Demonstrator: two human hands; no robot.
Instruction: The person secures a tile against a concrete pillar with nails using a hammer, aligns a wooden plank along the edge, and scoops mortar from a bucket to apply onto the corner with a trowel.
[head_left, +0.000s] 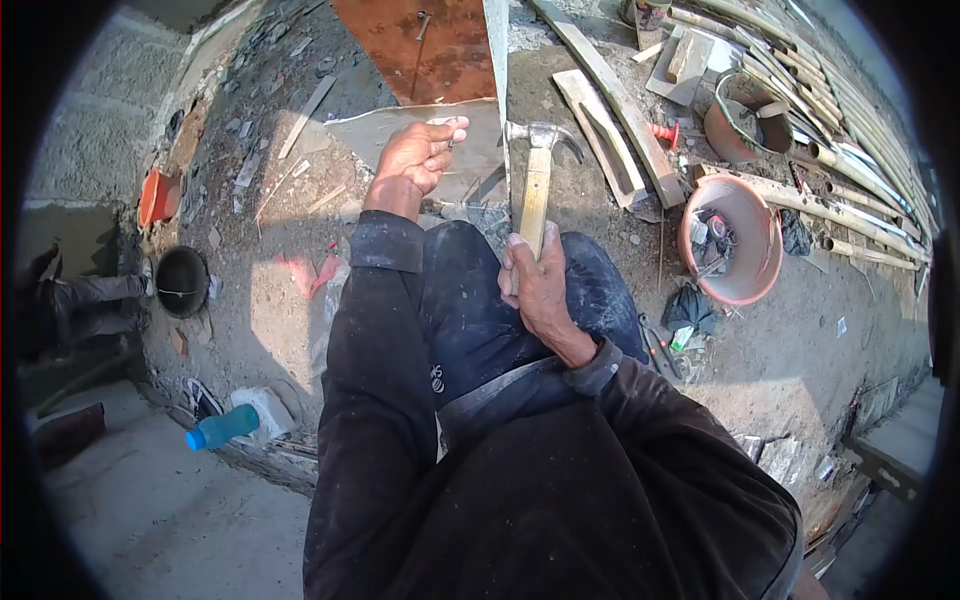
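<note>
My right hand (540,285) is wrapped round the wooden handle of a claw hammer (536,185), whose metal head points away from me. The hammer stands above my knees. My left hand (415,158) is closed in a pinch, fingertips together; a tiny dark thing shows at them, too small to name. Just beyond that hand is a reddish-brown board (385,45) with a pale edge on its right side. A nail-like piece (422,28) sticks out from the board's face. Under the board lies a greyish flat sheet (365,132).
At the right stand a pinkish bucket (694,235) with odds and ends inside and another bucket (722,135). Planks (600,85) and bamboo poles (860,205) lie beyond. Pliers (660,350) rest by my right knee. To the left are a black bucket (182,282) and a blue-green bottle (225,427).
</note>
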